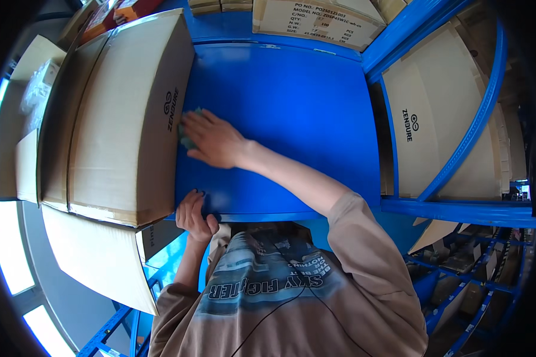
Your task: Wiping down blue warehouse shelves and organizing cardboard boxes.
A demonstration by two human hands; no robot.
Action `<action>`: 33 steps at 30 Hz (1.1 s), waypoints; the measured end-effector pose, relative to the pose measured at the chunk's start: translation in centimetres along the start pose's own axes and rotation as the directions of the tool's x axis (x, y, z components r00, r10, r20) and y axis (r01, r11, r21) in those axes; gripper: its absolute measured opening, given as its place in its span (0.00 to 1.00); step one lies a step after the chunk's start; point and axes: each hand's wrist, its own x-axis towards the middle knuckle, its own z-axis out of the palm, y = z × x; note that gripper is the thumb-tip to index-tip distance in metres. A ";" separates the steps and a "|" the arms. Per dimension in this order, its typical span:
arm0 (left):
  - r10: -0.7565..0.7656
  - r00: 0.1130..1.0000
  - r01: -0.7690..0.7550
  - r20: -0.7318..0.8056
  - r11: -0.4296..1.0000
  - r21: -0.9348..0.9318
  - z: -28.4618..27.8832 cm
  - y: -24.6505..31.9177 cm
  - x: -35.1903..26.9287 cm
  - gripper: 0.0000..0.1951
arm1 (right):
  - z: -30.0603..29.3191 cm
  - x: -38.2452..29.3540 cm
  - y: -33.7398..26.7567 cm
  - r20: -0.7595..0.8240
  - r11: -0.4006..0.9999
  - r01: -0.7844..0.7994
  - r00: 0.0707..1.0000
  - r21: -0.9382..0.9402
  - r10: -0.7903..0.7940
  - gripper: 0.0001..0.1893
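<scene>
My right hand lies flat over a green cloth, pressing it onto a blue metal shelf panel. The palm covers most of the cloth, whose edges stick out by the fingers. Both are close beside a large cardboard carton with printing on its side. At the shelf's front edge, near the carton's lower corner, my left hand curls its fingers over the blue rim. Its thumb is lower down, against the front of the edge.
At the back stands a cardboard box bearing printed writing. Blue rack uprights and a curved-looking brace border the right side, with another printed carton behind them. A hanging carton flap is at lower left. Orange boxes sit far left.
</scene>
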 end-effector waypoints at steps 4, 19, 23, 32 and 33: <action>0.000 1.000 -0.001 0.015 0.999 0.038 0.0 0.3 0.4 0.22 | 0.7 2.6 4.4 0.020 0.990 -0.075 0.997 -0.116 0.078 0.34; 0.014 1.000 -0.015 0.012 0.996 0.084 -0.2 0.5 0.7 0.21 | 0.8 9.0 17.6 0.021 0.884 -0.437 0.895 -0.167 0.446 0.36; 0.010 1.000 -0.011 0.010 0.996 0.090 -0.1 0.5 0.6 0.20 | -1.3 6.7 18.4 0.048 0.840 -0.507 0.850 -0.192 0.524 0.36; 0.021 1.000 -0.022 0.009 0.996 0.085 -0.1 0.2 0.3 0.20 | -8.2 -7.4 24.7 0.048 0.676 -0.675 0.696 -0.296 0.716 0.39; 0.021 1.000 -0.022 0.007 0.996 0.087 -0.1 0.1 0.1 0.19 | -8.9 -9.0 25.4 0.026 0.622 -0.711 0.651 -0.328 0.758 0.39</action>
